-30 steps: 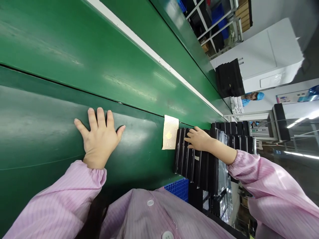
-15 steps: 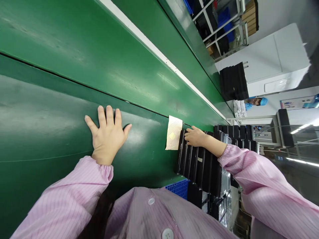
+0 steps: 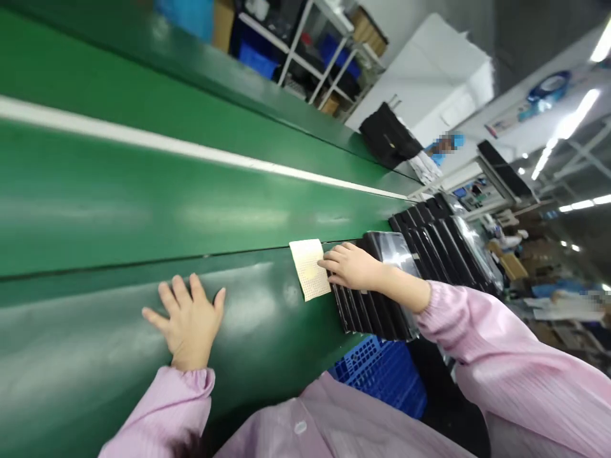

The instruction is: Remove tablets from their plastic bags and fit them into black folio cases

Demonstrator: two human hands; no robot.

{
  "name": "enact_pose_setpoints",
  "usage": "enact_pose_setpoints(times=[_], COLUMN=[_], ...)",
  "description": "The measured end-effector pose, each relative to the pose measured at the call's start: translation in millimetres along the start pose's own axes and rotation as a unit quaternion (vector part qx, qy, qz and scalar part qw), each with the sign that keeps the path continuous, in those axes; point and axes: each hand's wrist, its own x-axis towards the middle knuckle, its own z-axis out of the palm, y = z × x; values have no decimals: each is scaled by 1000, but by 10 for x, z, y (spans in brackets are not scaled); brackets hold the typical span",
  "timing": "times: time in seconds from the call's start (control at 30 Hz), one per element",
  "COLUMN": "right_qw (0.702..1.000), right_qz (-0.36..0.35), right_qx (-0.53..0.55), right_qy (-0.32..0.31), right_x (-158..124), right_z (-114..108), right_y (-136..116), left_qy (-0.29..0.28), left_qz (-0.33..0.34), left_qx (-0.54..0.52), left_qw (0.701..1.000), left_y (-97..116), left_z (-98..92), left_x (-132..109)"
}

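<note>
My left hand (image 3: 191, 321) lies on the green work surface (image 3: 109, 343) with its fingers spread, holding nothing. Farther right, my right hand (image 3: 351, 264) reaches over the near end of a row of black flat cases (image 3: 370, 315), some in clear plastic. Its fingers are stretched out and slightly bent, with the tips at the right edge of a pale yellow sheet (image 3: 310, 270) printed with rows of small dots. Whether the fingertips press on the sheet or just hover there I cannot tell. The sheet lies against the cases.
A white strip (image 3: 200, 151) runs along the green belt (image 3: 229, 203) beyond the seam. More black cases (image 3: 443, 245) stand farther down the line. Below the table edge is a blue plastic crate (image 3: 382, 375). A person in a blue cap (image 3: 443, 146) is at the far end.
The view has turned and tilted. My right hand has shifted from the top of the cases toward the yellow sheet. My left hand stays spread on the surface.
</note>
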Motion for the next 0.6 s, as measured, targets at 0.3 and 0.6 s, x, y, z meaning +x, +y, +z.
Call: enact_pose_setpoints(times=[0.3, 0.6], right_qw=[745, 649], right_qz=[339, 363], right_qx=[512, 587], right_qy=[262, 320], right_x=[-442, 689], right_z=[982, 1603], right_y=[-1403, -951], left_qy=[-177, -165], left_qz=[321, 446], left_qx=[35, 193], left_qw=[930, 858], left_y=[901, 1035], left_z=[482, 960], left_x=[-162, -63])
